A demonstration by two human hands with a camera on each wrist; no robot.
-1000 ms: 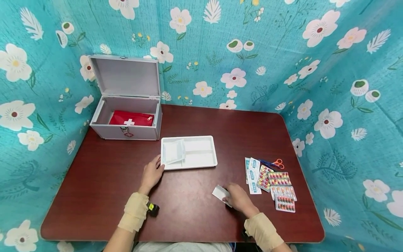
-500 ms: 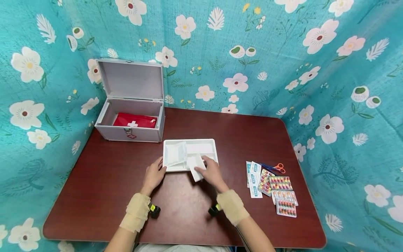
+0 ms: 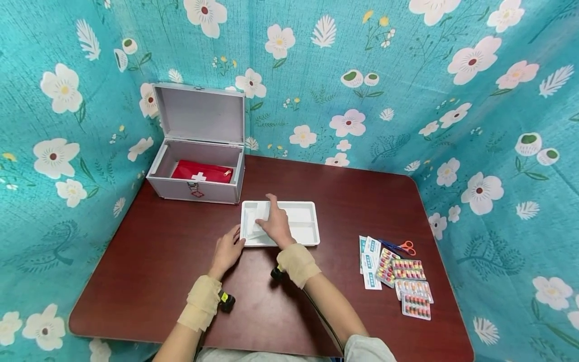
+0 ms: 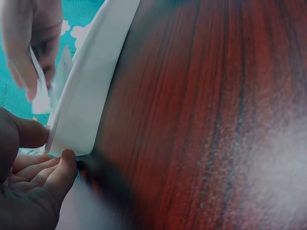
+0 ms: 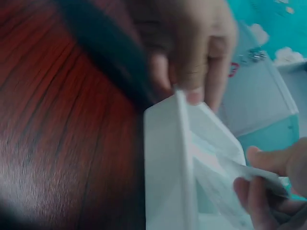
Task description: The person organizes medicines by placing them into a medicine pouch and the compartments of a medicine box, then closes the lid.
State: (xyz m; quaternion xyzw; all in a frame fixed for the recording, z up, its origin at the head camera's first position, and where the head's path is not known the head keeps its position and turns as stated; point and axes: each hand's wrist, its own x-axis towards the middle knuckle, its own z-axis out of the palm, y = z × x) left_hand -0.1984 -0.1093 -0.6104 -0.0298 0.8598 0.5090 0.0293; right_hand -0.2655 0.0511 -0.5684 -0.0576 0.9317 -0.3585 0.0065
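My left hand (image 3: 227, 253) pinches the near left corner of the white divided tray (image 3: 304, 245). The left wrist view has the thumb (image 4: 33, 132) at the rim and the fingers against the outer wall. Over the tray's left compartment, my right hand (image 3: 277, 226) holds a flat white packet (image 3: 261, 210). In the right wrist view this packet (image 5: 256, 176) is tilted between thumb and fingers. Beneath it, a clear-wrapped white pad (image 3: 249, 226) lies in the compartment, partly hidden by the packet and hand.
Back left stands an open grey case (image 3: 194, 190) with a red zip pouch (image 3: 201, 172) inside. On the right lie white-and-blue sachets (image 3: 370, 261), several capsule blister packs (image 3: 409, 270) and orange-handled scissors (image 3: 408, 247). A floral curtain (image 3: 316, 100) borders the table.
My right hand has carried the white packet from the table right of the tray, leftward and over the tray's left compartment. My left hand stays at the tray's corner. The head view has shifted slightly.
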